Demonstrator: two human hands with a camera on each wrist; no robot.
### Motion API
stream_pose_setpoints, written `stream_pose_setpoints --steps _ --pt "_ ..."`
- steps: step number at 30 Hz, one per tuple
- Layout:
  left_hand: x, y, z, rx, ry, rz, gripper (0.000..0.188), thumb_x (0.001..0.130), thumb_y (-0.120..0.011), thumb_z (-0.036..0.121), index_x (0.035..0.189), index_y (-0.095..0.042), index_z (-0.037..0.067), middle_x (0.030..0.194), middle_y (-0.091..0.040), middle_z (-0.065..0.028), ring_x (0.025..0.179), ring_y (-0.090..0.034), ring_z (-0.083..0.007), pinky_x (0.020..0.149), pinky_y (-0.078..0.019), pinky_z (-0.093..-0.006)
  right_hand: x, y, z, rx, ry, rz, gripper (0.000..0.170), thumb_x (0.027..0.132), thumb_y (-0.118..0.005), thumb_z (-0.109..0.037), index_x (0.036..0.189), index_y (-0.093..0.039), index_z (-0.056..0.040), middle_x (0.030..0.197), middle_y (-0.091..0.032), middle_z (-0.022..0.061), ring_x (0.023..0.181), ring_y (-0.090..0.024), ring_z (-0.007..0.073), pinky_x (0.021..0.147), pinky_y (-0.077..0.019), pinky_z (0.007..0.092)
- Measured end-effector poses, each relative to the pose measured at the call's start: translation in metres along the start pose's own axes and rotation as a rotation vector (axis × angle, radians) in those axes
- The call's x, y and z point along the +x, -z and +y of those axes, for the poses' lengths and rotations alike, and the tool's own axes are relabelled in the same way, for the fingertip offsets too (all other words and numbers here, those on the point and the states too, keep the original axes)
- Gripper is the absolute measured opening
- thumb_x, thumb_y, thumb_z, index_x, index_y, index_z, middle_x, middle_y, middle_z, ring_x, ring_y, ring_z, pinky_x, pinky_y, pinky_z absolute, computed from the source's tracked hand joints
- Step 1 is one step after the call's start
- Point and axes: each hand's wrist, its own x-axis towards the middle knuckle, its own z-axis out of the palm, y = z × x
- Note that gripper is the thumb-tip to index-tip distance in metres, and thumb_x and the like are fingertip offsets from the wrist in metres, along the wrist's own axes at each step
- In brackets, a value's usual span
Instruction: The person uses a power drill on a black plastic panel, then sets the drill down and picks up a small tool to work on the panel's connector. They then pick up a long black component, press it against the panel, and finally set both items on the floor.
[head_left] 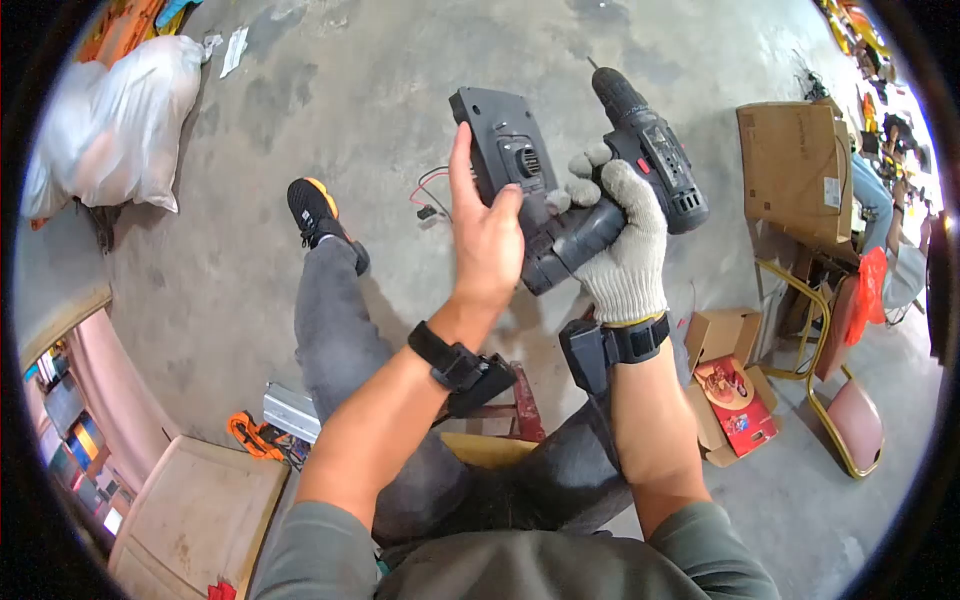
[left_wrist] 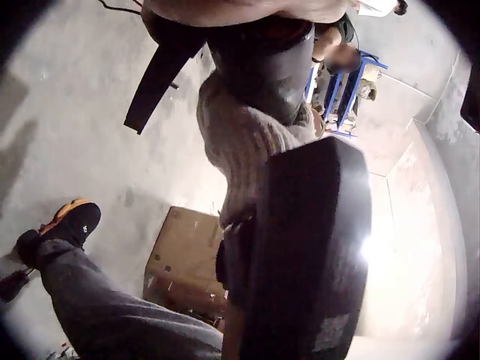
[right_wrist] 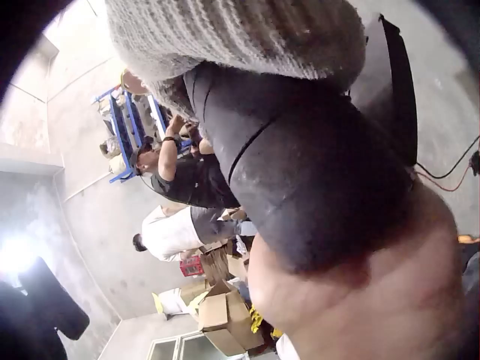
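- Dark grey-green shirt nearest the camera, with my jeans-clad legs spread beyond it and a black wrist unit strapped on my bare left forearm, another at my right wrist
- With my bare left hand I hold a dark grey plastic housing, thumb on its face and fingers at its outer edge, so that grip is narrow, closed on the flat body
- My right hand, in a knitted grey-white glove, wraps round the handle of a black cordless drill; the drill sits just to the right of the housing, its bit pointing up and away from me
- In the right wrist view, the drill's thick black lower end touches my bare left palm
- Red and black wires with a small black plug show left of the housing
- Farther out, a black shoe with an orange edge rests on the concrete floor; an open carton with red printed packaging lies by a gold-framed chair, and a big cardboard box stands beyond
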Motion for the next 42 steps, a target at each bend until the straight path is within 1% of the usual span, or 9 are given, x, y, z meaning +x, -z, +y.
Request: stream_pose_setpoints --steps 3,6,11,16,19,33,35,39,42 --pt "0.013 0.012 0.009 0.334 -0.122 -0.013 0.069 0.094 -0.046 -0.008 0.158 -0.025 0.004 0.152 -0.042 -0.0216 0.138 -0.046 -0.0302 0.116 -0.0339 -0.0369 -0.015 -0.006 -0.007 -0.169 -0.003 -0.011 0.037 0.090 -0.063 -0.010 0.123 -0.055 0.0050 0.110 -0.062 0.0156 0.077 -0.061 0.0182 0.078 -0.0577 0.0444" --pt "0.022 0.028 0.016 0.535 -0.126 -0.028 0.055 0.096 -0.045 -0.005 0.150 -0.046 0.008 0.146 -0.051 -0.0125 0.114 -0.058 -0.0195 0.104 -0.0420 -0.0325 -0.022 -0.001 -0.005 -0.333 -0.043 0.018 0.030 0.087 -0.064 -0.005 0.115 -0.058 0.0037 0.093 -0.064 0.0122 0.074 -0.064 0.0201 0.072 -0.0594 0.0403" --pt "0.017 0.025 0.038 0.479 0.169 -0.285 0.026 0.100 -0.061 0.020 0.115 -0.071 0.001 0.117 -0.066 -0.0084 0.110 -0.059 -0.0159 0.099 -0.0433 -0.0303 -0.036 -0.003 0.003 -0.482 -0.020 0.067 0.024 0.084 -0.069 -0.001 0.107 -0.063 0.0007 0.089 -0.065 0.0075 0.071 -0.066 0.0184 0.070 -0.0598 0.0353" --pt "0.004 0.012 0.054 0.482 0.331 -0.490 0.071 0.085 -0.084 0.036 0.132 -0.057 -0.009 0.124 -0.062 -0.0166 0.109 -0.062 -0.0193 0.092 -0.0511 -0.0322 -0.040 0.012 0.004 -0.669 -0.123 -0.002 0.028 0.086 -0.071 -0.006 0.113 -0.066 -0.0011 0.091 -0.070 0.0081 0.076 -0.069 0.0180 0.066 -0.0562 0.0313" --pt "0.004 0.012 0.063 0.314 0.453 -0.553 0.076 0.083 -0.086 0.037 0.133 -0.055 -0.011 0.128 -0.061 -0.0192 0.114 -0.061 -0.0203 0.097 -0.0495 -0.0332 -0.039 0.020 0.010 -0.674 -0.090 -0.012 0.029 0.086 -0.073 -0.007 0.114 -0.066 -0.0015 0.093 -0.070 0.0084 0.075 -0.069 0.0180 0.066 -0.0566 0.0316" --pt "0.004 0.019 0.041 0.271 0.297 -0.592 0.058 0.086 -0.083 0.023 0.130 -0.059 -0.007 0.125 -0.064 -0.0116 0.116 -0.058 -0.0180 0.102 -0.0465 -0.0334 -0.044 0.015 0.012 -0.643 -0.132 0.019 0.029 0.085 -0.075 -0.007 0.112 -0.065 -0.0014 0.093 -0.068 0.0078 0.079 -0.067 0.0182 0.070 -0.0576 0.0332" --pt "0.008 0.029 0.020 0.484 0.085 -0.556 0.051 0.090 -0.080 0.022 0.130 -0.061 -0.001 0.125 -0.064 -0.0088 0.118 -0.057 -0.0178 0.104 -0.0446 -0.0335 -0.043 0.013 0.006 -0.637 -0.109 0.019 0.031 0.085 -0.075 -0.008 0.114 -0.067 -0.0009 0.093 -0.070 0.0082 0.079 -0.069 0.0176 0.070 -0.0572 0.0315" --pt "0.017 0.040 0.046 0.300 0.251 -0.461 0.046 0.094 -0.072 0.013 0.137 -0.058 0.006 0.129 -0.061 -0.0073 0.122 -0.054 -0.0175 0.107 -0.0416 -0.0329 -0.057 -0.018 -0.019 -0.917 0.087 -0.080 0.041 0.081 -0.078 -0.008 0.120 -0.064 -0.0013 0.099 -0.070 0.0083 0.085 -0.069 0.0174 0.077 -0.0567 0.0318" --pt "0.024 0.061 0.048 0.466 -0.099 -0.324 0.066 0.091 -0.054 -0.008 0.152 -0.042 0.013 0.141 -0.052 -0.0095 0.127 -0.050 -0.0174 0.111 -0.0373 -0.0318 -0.055 -0.004 -0.018 -0.870 0.161 -0.073 0.053 0.076 -0.073 -0.005 0.127 -0.060 -0.0012 0.110 -0.069 0.0127 0.083 -0.066 0.0183 0.076 -0.0561 0.0334"
